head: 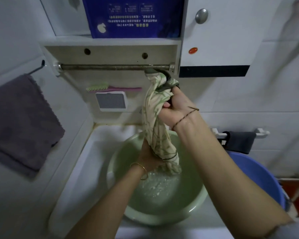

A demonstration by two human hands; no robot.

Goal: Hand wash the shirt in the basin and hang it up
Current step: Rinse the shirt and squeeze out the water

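— Where is the shirt (pixel 155 128) right now?

— Up out of the water, bunched into a long twisted rope, cream with a green leaf print. It hangs over the pale green basin (pixel 193 200), which sits in the white sink (pixel 86 169). Only its lowest end reaches down to the foamy water in the basin.

— And the hands?

— The right hand (pixel 173 109) grips the upper part of the shirt, fingers (pixel 167 105) curled tight round the cloth, just below the metal rail (pixel 110 67) under the wall cabinet (pixel 214 40). The topmost bit of fabric lies right at that rail's right end; whether it is hooked over it I cannot tell. The left hand (pixel 149 157) holds the lower part, fingers wrapped round the bundle just above the waterline. Neither hand has its fingers spread.

— Anything on the wrists?

— A thin gold bangle (pixel 141 169) on the left wrist, a dark thread (pixel 185 116) round the right.

— What else is around?

— A purple-grey towel (pixel 22 121) hangs on the left wall. On the far wall, beneath the rail, there is a green and pink brush (pixel 110 87) above a small white box (pixel 111 100) with a grille. A blue carton (pixel 133 16) stands on the shelf above. To the right, a blue tub (pixel 259 173) sits near a dark cloth (pixel 240 141) draped over a white bar.
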